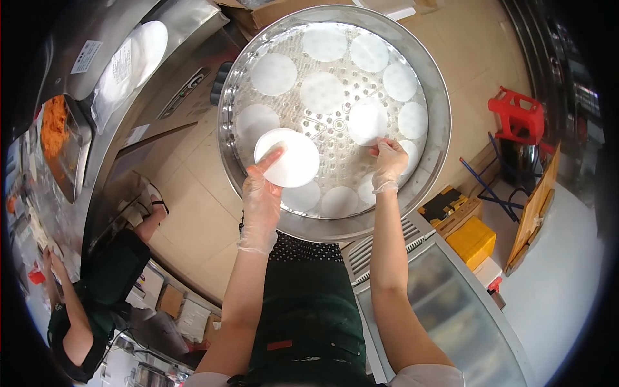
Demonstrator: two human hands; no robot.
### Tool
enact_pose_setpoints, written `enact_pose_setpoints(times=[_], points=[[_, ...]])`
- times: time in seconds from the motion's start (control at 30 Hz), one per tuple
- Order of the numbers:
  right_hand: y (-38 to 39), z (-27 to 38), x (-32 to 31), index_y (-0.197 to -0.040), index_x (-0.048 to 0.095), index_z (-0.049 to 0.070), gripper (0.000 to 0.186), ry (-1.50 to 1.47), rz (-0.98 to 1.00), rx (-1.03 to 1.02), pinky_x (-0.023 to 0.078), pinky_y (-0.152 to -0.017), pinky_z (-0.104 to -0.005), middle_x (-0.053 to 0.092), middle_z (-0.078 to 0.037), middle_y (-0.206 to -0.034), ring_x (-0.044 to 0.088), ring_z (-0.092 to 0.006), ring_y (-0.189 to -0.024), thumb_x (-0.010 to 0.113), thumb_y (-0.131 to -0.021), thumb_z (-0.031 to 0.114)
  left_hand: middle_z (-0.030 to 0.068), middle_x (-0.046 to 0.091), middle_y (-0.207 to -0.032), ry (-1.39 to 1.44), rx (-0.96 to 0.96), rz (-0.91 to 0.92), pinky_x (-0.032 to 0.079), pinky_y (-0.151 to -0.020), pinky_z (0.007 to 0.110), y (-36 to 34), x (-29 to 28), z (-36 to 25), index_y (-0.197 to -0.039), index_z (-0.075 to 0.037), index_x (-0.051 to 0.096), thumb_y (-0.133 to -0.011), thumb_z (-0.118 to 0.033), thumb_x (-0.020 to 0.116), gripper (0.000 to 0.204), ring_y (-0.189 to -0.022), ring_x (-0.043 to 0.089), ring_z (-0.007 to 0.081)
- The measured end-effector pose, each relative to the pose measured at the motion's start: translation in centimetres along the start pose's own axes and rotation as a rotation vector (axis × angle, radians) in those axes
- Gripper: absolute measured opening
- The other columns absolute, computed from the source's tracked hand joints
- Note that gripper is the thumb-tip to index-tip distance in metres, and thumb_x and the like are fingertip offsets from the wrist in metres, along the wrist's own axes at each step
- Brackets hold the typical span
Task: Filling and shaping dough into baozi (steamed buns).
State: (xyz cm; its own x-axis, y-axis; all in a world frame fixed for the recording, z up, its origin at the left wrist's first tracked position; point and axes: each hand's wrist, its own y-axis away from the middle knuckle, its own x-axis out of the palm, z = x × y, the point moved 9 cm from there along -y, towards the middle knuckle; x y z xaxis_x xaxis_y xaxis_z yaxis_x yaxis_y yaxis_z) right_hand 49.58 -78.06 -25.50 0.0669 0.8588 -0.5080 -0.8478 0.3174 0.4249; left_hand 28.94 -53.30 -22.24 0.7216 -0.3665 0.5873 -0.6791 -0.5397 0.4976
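A wide round metal steamer tray [332, 222] with a perforated base lies in front of me. Several thin white steamer paper rounds [321, 92] are spread over its base, most of them along the wall. My left hand [263, 187], in a clear plastic glove, grips a stack of white paper rounds [293, 158] over the near left of the tray, thumb on top. My gloved right hand [390, 161] is closed in a pinch at the near edge of a single paper round [367, 121], right of the tray's middle.
On the left, a metal counter [184, 39] bears a tray of orange shredded food [55, 129]; a person [77, 316] works there. A red stool [518, 116], a yellow box [472, 242] and a glass-topped cabinet [445, 303] stand at the right. A black handle [220, 84] juts from the steamer's left.
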Motion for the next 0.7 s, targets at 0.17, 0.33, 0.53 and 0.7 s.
enact_pose_setpoints(times=[0.17,0.33,0.53,0.7], points=[[0.7,-1.1,-1.0,-0.091,0.066,-0.005,0.011,-0.007,0.005,0.017,0.046,-0.052,-0.0240,0.065,-0.006,-0.072,0.060,-0.0107,-0.057,0.066,-0.087,0.005,0.0133,0.046,-0.142,0.001,-0.015,-0.001,0.031,-0.114,0.039,1.0,-0.8,-1.3,-0.124,0.004,0.058,-0.083,-0.068,0.051,0.084,-0.134,0.041,0.0235],[5.0,-4.3,3.1,-0.088,0.065,-0.001,0.008,-0.193,0.318,0.164,0.040,-0.049,-0.0217,0.063,-0.003,-0.071,0.059,-0.0084,-0.058,0.067,-0.088,0.007,0.0131,0.044,-0.143,-0.002,-0.001,-0.031,0.029,-0.115,0.040,1.7,-2.0,-3.0,-0.126,0.004,0.056,-0.080,-0.074,0.050,0.091,-0.135,0.038,0.0240],[8.2,-4.6,8.4,-0.086,0.068,0.000,0.008,-0.113,0.293,0.065,0.041,-0.054,-0.0202,0.062,0.001,-0.072,0.054,-0.0066,-0.058,0.069,-0.087,0.007,0.0133,0.044,-0.143,0.003,0.006,-0.067,0.029,-0.115,0.040,1.9,-3.3,-4.0,-0.127,0.005,0.055,-0.079,-0.076,0.049,0.094,-0.136,0.038,0.0242],[7.8,-4.7,8.0,-0.086,0.068,-0.001,0.011,0.059,0.211,-0.004,0.044,-0.055,-0.0234,0.063,-0.002,-0.068,0.054,-0.0077,-0.058,0.069,-0.086,0.010,0.0138,0.044,-0.144,0.003,0.003,-0.029,0.029,-0.115,0.040,1.8,-3.3,-3.5,-0.127,0.003,0.056,-0.083,-0.072,0.047,0.087,-0.136,0.038,0.0243]])
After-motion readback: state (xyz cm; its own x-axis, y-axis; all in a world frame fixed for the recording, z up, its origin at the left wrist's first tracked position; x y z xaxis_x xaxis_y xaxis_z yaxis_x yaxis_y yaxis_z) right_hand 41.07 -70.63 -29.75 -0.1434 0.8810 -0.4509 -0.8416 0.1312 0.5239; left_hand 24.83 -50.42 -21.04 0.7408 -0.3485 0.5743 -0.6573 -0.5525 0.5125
